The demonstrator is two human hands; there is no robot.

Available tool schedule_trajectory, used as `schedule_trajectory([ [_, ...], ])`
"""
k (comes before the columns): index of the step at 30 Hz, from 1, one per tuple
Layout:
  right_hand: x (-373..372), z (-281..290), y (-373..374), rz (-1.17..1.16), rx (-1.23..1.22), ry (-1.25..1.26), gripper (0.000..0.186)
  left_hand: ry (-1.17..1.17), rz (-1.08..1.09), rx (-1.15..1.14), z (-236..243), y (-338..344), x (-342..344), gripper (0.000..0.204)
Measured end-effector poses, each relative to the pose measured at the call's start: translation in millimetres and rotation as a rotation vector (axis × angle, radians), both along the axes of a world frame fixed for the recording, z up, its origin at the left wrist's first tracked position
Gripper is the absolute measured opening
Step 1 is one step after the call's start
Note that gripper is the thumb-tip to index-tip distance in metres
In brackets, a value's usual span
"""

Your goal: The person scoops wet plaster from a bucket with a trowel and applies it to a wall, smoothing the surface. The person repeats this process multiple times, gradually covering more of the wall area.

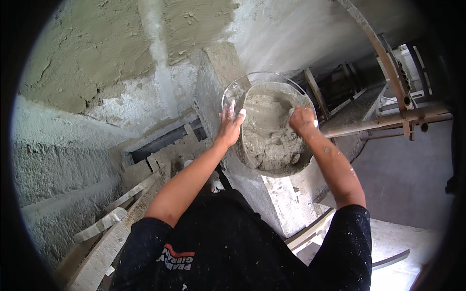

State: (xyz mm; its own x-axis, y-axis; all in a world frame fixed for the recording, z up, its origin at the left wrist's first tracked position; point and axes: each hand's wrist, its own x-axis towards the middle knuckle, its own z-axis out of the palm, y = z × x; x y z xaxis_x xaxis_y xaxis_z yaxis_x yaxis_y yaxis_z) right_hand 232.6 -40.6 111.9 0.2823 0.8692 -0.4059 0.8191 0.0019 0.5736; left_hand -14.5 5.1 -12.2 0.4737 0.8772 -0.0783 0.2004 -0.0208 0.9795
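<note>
I see the mortar pan (pixel 272 165) at centre frame, resting on top of a concrete pillar (pixel 264 199) and roughly two-thirds full of wet grey mortar (pixel 267 136). My left hand (pixel 231 121) lies spread open against its 9 o'clock rim. My right hand (pixel 302 120), at 3 o'clock, is clenched in the mix. The wall (pixel 97 53) at 11 o'clock is partly plastered, with bare patches left.
</note>
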Motion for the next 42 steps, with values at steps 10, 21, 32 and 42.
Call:
schedule_trajectory([
  [10,-56.7,102.1,-34.3,-0.118,-0.065,0.215,0.034,-0.047,-0.013,-0.03,-8.5,0.1,0.4,0.088],
  [21,15.3,50.5,-32.6,-0.204,0.327,-0.028,0.027,0.0,-0.033,-0.012,-7.9,0.2,-1.5,0.086],
  [32,-40.7,75.6,-81.3,-0.089,-0.059,0.183,0.031,-0.017,-0.015,0.012,-13.4,0.2,-0.6,0.086],
  [42,-55.5,45.5,-49.3,0.089,-0.177,0.1,0.027,-0.014,0.002,-0.052,-17.9,-1.6,2.7,0.087],
])
